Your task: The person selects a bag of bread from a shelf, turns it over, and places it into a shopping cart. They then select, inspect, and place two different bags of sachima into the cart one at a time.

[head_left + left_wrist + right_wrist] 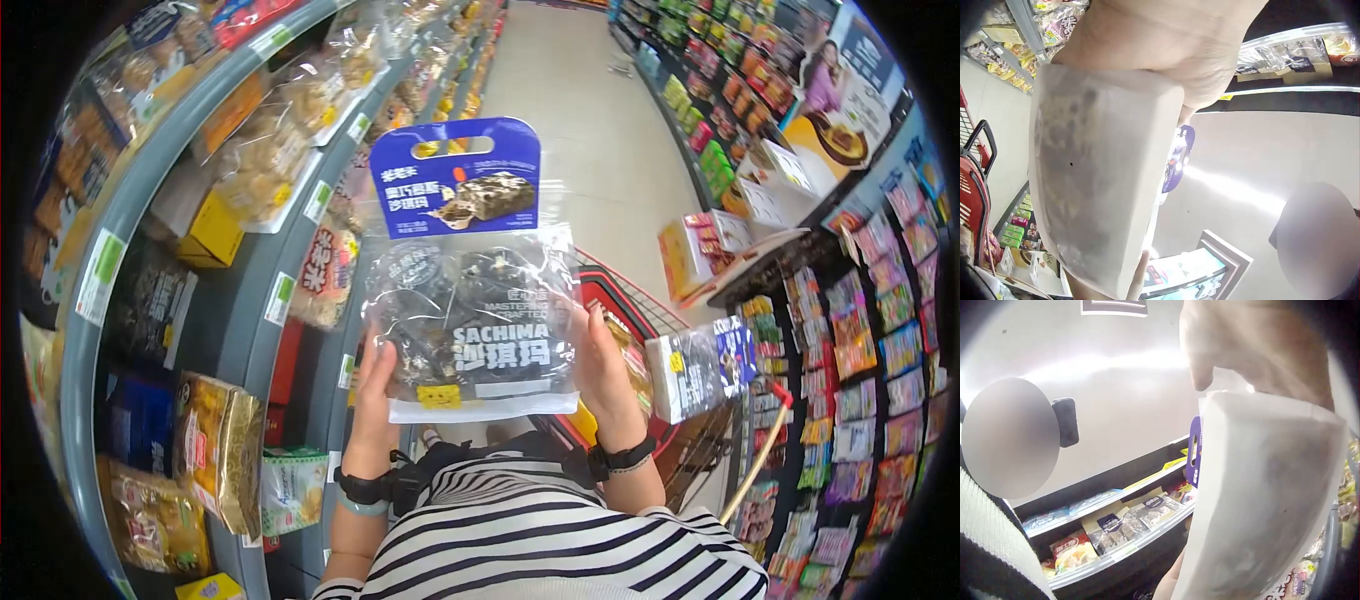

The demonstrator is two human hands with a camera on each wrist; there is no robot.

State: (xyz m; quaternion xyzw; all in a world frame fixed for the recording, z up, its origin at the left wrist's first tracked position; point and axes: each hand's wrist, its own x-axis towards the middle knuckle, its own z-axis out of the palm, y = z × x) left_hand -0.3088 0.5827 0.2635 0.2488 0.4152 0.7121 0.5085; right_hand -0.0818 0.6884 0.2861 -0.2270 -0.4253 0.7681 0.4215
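A clear plastic bag of sachima with a purple cardboard handle stands upright in front of the chest, its printed front towards the head camera. My left hand grips its left side, and my right hand holds the opposite side, thumbs along the edges. From below, the left wrist view shows the white base of the bag under my left hand. In the right wrist view the same base hangs beside my right hand. Most fingers are hidden behind the bag.
Shelves of bagged pastries run along the left. A red shopping cart stands behind the bag on the right, with a similar sachima pack near it. Racks of small snack packets line the right. The aisle floor stretches ahead.
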